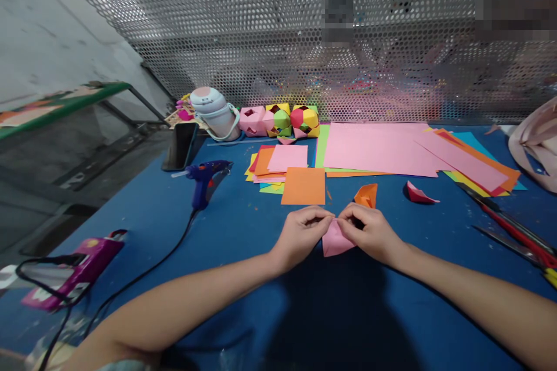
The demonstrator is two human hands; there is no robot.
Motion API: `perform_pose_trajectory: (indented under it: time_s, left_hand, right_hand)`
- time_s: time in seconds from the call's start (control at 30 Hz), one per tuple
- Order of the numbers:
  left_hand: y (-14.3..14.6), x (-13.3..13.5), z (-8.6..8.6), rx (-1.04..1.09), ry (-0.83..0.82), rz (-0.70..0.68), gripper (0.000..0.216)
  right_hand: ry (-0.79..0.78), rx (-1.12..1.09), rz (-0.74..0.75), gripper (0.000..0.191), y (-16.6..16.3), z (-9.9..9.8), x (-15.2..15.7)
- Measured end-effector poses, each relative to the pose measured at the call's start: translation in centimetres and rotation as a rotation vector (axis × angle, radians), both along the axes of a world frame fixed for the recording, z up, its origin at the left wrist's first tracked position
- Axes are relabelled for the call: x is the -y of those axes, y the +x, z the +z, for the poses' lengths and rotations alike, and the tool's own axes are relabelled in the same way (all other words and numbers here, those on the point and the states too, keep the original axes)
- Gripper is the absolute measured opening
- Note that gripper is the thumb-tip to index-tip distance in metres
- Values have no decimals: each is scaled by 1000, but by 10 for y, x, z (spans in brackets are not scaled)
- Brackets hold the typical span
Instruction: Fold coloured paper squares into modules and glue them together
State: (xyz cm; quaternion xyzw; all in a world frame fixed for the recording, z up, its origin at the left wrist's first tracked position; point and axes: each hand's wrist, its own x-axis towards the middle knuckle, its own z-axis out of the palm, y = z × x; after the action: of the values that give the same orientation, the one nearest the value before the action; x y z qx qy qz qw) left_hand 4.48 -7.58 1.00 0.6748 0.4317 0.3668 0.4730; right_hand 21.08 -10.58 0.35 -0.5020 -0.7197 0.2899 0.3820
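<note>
The fingers of the left hand and the right hand are closed in a pinch on the top edge of a small pink paper. The two grips sit close together, thumbs toward each other, and most of the sheet shows below and between them. Whether its lower corner touches the desk is hard to tell.

For a clean crease here, the edges would best be matched before any pressure goes on, with one pinch holding still while the other slides outward along the fold. Thin paper like this probably wrinkles if the fingers pull apart, so a light grip should serve better than a tight one. Running the fold against the firm desk would likely sharpen it more than squeezing in the air.

Just beyond the right fingers stands an orange folded piece; whether they touch it is unclear, and a careless knuckle could nudge or crush it. A flat orange square lies just past the left fingers. A dark pink folded piece rests farther to the right, apart from both grips. The glue gun is well left of the fingers, a safe spot for bare wrists.
</note>
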Motion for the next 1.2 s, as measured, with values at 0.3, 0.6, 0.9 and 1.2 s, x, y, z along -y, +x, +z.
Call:
perform_pose_trajectory:
  time_s: [0.3,0.6,0.9,1.2]
  left_hand:
    - [1,0,-1,61,-135,-52,14]
    - [0,0,-1,19,-84,-67,15]
    - [-4,-2,2,70,-166,-126,28]
    - [-4,-2,1,-2,13,-57,19]
  right_hand:
    - [9,-25,10,16,1,0,0]
    - [-30,2,10,14,-1,1,1]
    - [43,1,-39,16,-1,-1,2]
    - [-9,11,-22,15,-1,2,1]
